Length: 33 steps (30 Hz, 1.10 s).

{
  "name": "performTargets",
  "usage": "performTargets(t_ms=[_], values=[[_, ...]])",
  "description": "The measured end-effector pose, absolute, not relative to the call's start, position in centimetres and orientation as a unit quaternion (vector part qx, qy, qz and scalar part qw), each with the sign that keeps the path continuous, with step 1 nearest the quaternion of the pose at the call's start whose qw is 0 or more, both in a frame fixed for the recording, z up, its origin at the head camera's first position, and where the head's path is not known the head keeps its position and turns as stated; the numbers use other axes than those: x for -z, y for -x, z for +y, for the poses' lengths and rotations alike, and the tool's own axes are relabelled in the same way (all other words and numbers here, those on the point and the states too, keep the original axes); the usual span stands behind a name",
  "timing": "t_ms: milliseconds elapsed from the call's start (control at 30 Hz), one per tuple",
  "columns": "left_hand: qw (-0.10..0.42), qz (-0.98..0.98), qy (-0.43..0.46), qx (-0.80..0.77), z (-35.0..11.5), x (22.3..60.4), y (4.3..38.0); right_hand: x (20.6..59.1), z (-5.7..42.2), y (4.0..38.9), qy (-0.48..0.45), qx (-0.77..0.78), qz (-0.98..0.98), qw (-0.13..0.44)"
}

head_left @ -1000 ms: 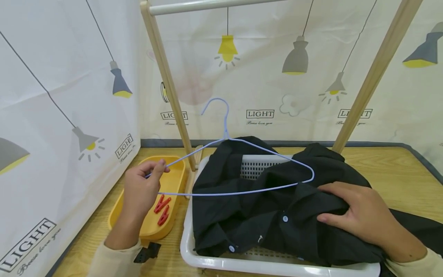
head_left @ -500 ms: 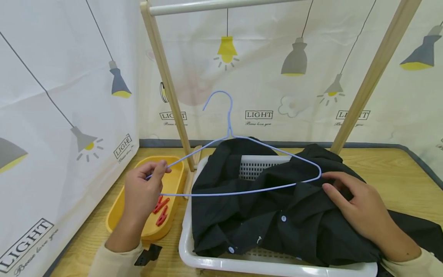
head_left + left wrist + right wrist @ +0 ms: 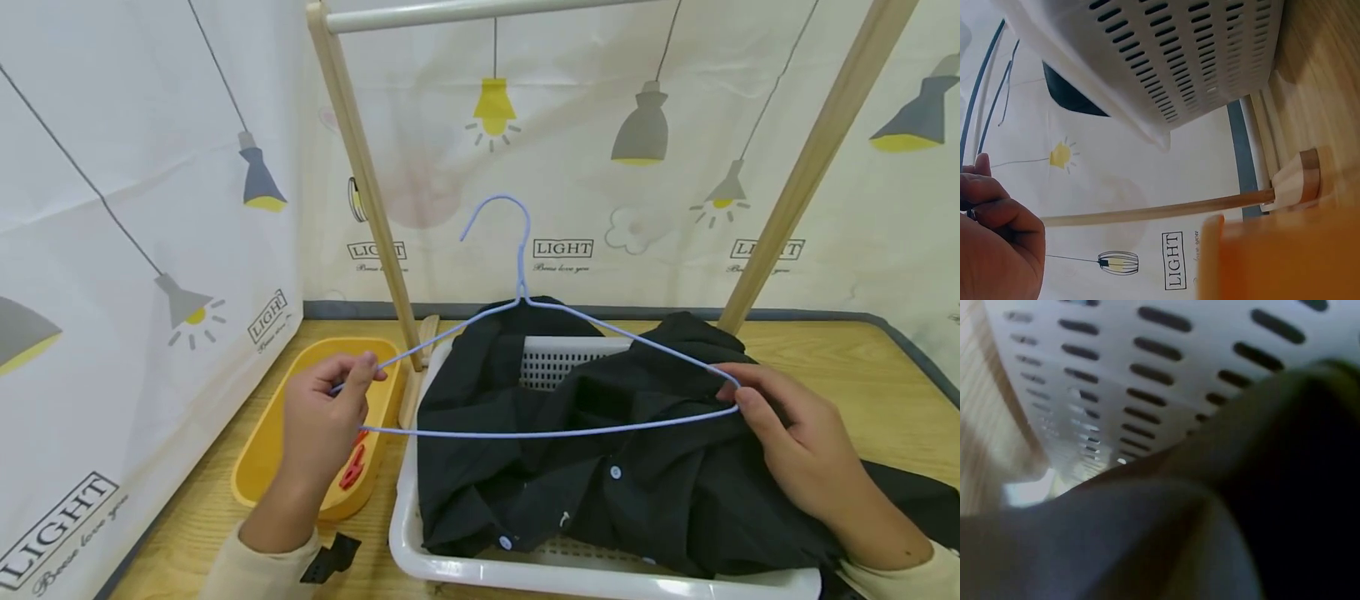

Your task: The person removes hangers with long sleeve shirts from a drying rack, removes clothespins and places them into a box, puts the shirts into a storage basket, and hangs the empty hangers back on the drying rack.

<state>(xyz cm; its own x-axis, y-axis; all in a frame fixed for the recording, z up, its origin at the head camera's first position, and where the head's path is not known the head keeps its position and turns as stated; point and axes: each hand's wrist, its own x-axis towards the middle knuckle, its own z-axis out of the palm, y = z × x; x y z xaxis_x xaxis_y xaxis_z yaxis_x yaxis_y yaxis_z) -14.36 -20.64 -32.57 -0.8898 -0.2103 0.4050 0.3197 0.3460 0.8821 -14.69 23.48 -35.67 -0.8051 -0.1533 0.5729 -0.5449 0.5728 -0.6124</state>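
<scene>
A light-blue wire hanger (image 3: 517, 434) is held up over the basket, its hook pointing upward. My left hand (image 3: 322, 425) grips its left corner with curled fingers; the left wrist view also shows that hand (image 3: 997, 231) at the frame's edge. At the opposite corner my right hand (image 3: 802, 442) pinches the wire between thumb and fingers. Below the hanger a black buttoned shirt (image 3: 555, 492) lies bunched in a white perforated basket (image 3: 465, 569), spilling over its right side. In the right wrist view dark cloth (image 3: 1147, 544) fills the lower part and hides the hand.
A yellow tray (image 3: 255, 458) with red clothespins (image 3: 352, 468) stands left of the basket. Behind rises a wooden rack post (image 3: 367, 183) with a white crossbar (image 3: 480, 10) on top. A black scrap (image 3: 332, 558) lies by the left sleeve.
My right hand has left the shirt and taken hold of the hanger's right corner. The hanger and my left hand have shifted a little to the right.
</scene>
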Motion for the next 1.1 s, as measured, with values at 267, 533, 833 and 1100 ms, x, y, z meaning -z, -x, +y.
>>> performTargets(t_ms=[267,533,833,1100], values=[[0.217,-0.783,0.05,0.58,-19.6,33.1,14.3,35.3,23.2,14.3,-0.191,-0.433,-0.848,0.241],[0.199,-0.79,0.065,0.576,-18.7,34.0,14.2,35.1,23.8,14.4,-0.213,-0.571,-0.774,0.173],[0.078,-0.798,0.093,0.59,-17.7,34.7,14.2,35.0,26.4,15.4,-0.242,-0.793,-0.553,0.08],[0.077,-0.794,0.108,0.593,-17.2,35.8,14.3,34.2,28.4,15.8,-0.25,-0.814,-0.511,0.119]])
